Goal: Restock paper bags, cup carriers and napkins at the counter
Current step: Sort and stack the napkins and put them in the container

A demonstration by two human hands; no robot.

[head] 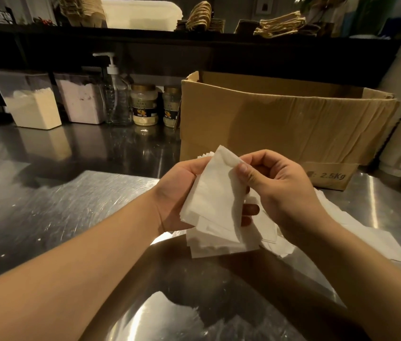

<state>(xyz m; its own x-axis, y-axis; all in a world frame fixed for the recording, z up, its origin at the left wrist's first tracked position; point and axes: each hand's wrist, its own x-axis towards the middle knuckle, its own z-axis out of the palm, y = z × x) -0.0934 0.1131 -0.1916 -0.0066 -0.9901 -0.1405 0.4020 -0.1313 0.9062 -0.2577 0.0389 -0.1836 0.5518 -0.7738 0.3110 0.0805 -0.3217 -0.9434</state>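
Your left hand [179, 193] cups one stack of white napkins [216, 205] from beneath, fingers curled under it, while your right hand [280, 188] pinches the top sheet's upper corner between thumb and forefinger; how many sheets the stack has cannot be told. More white paper [342, 217] lies spread on the steel counter [59, 193] under your right wrist. Behind stands one open cardboard box [280, 124], and left of it two gold-lidded jars [144, 104], one pump bottle [117, 94] and two powder bins [34, 104].
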